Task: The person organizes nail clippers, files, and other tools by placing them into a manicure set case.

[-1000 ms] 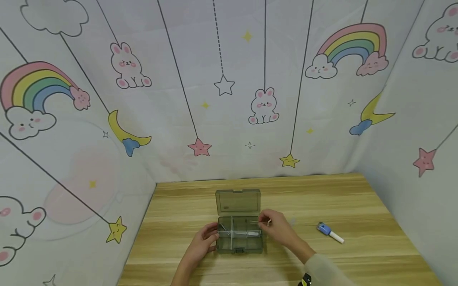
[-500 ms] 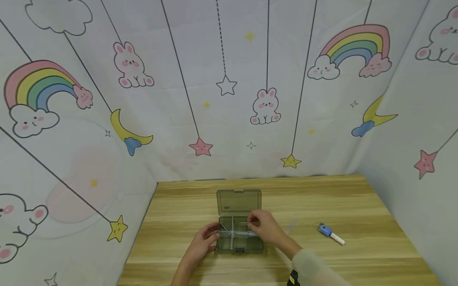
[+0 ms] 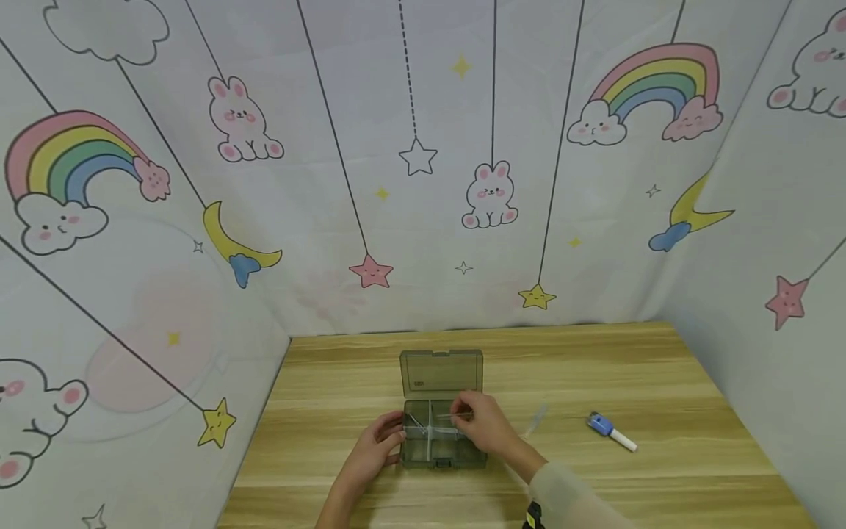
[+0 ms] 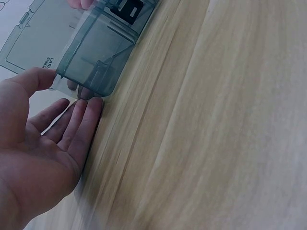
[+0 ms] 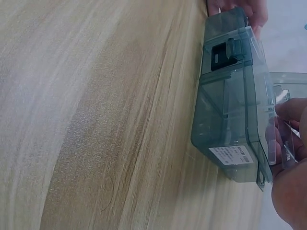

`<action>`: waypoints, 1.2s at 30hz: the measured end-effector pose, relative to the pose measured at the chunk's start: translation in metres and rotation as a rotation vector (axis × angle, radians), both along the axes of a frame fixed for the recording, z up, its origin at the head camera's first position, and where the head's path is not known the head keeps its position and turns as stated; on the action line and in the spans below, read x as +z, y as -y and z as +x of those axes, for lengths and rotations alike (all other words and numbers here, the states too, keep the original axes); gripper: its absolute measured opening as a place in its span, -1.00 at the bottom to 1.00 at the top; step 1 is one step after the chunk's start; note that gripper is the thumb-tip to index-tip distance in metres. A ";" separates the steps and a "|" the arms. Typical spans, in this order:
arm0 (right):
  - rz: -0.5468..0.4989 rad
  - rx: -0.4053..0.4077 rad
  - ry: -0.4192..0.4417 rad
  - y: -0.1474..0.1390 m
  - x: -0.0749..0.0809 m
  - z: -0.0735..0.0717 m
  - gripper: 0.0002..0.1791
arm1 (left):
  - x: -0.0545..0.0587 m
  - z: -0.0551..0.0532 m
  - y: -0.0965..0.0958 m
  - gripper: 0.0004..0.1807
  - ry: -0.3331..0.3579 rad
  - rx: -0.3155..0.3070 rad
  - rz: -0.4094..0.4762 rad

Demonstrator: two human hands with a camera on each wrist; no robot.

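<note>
A dark translucent storage box (image 3: 444, 450) with dividers stands on the table, its lid (image 3: 440, 373) raised at the back. My left hand (image 3: 371, 450) holds the box's left side, thumb at the top rim and fingertips against the outer wall, as the left wrist view shows. My right hand (image 3: 485, 422) is over the right-hand compartments and pinches slim silvery tweezers (image 5: 286, 146) bearing printed letters. Their tip points left, over the box. A thin metal tool (image 3: 416, 422) lies in the back left compartment. The right hand hides part of the right compartments.
On the wooden table (image 3: 330, 382) to the right lies a small blue tool with a white handle (image 3: 611, 431). A faint clear strip (image 3: 538, 417) lies between it and the right hand. Cartoon-printed cloth walls (image 3: 436, 308) enclose the table's back and sides.
My right hand has moved left with the tweezers, from the box's right edge to over its right compartments. The clear strip has come into fuller view. My left hand stays on the box.
</note>
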State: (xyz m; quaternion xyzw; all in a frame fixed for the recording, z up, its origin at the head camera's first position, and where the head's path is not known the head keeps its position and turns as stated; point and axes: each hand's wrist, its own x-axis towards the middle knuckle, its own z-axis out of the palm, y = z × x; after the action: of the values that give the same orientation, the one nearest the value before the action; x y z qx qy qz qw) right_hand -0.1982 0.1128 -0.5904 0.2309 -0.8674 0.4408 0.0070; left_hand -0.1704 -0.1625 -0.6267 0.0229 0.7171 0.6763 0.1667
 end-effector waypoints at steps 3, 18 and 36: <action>0.005 -0.007 -0.001 0.000 -0.002 0.000 -0.90 | 0.000 0.000 0.000 -0.36 -0.003 -0.001 -0.003; 0.004 0.025 0.020 0.002 0.002 0.000 -0.93 | 0.000 0.000 0.000 -0.36 0.008 0.003 0.016; 0.012 0.005 0.028 -0.004 0.005 -0.004 -0.92 | 0.003 0.002 0.000 -0.37 0.002 -0.004 0.015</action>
State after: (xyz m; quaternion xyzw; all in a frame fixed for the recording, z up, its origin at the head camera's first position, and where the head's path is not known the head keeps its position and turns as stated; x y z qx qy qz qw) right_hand -0.2022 0.1164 -0.5850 0.2269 -0.8694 0.4389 -0.0076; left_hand -0.1687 -0.1627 -0.6241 0.0252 0.7119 0.6813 0.1686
